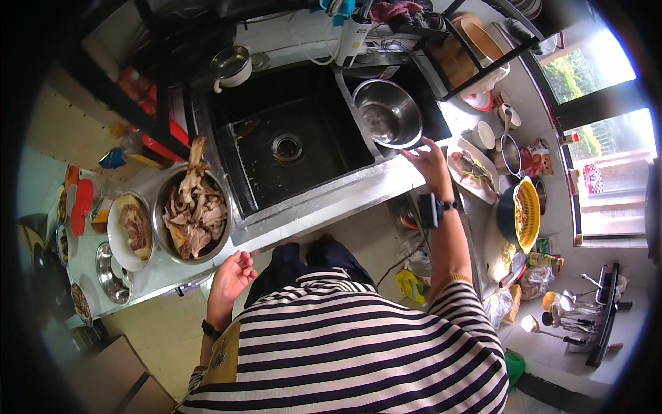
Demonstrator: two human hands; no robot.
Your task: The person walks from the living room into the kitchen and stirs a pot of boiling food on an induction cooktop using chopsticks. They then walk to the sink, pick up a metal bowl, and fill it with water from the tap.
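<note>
My right hand [428,161] is by the near rim of a round stainless steel bowl [387,114], its fingers apart; whether the fingertips touch the rim I cannot tell. The bowl stands in the smaller basin at the right of the black double sink [289,186] and seems to hold a little clear liquid. Over the counter's front edge, at the left, my left hand [232,274] is held with loosely curled fingers and nothing in it. Beyond it, a steel bowl [229,227] heaped with cooked meat and bones [199,215] stands on the counter left of the sink.
Left of the meat bowl are a white bowl with a piece of meat [135,230] and an empty steel bowl [111,274]. At the right lie a plate with a fish [473,168] and a yellow colander [528,215]. A black rack frame [481,75] overhangs the right corner.
</note>
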